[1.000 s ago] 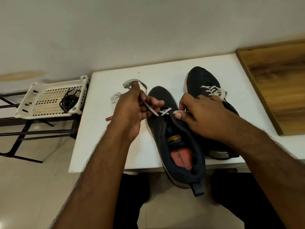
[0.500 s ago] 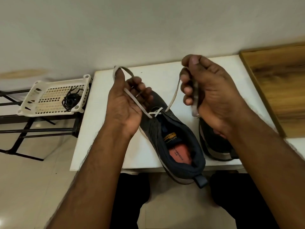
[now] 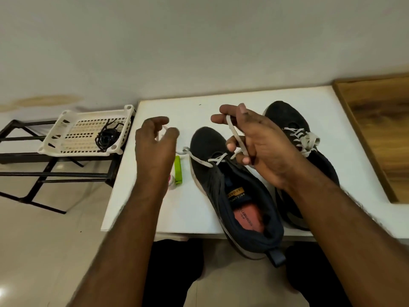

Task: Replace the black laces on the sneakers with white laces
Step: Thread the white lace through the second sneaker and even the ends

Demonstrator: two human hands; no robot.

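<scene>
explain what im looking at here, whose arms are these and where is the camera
A person wears a camera on the head, looking down at their own two bare arms. On the white table lie two dark sneakers. The far sneaker is already laced white. The near sneaker has only its first crossing. The right hand grips one end of the white lace. The left hand hovers near the other end; whether it holds it is unclear. Black laces sit in the white basket beside the table.
</scene>
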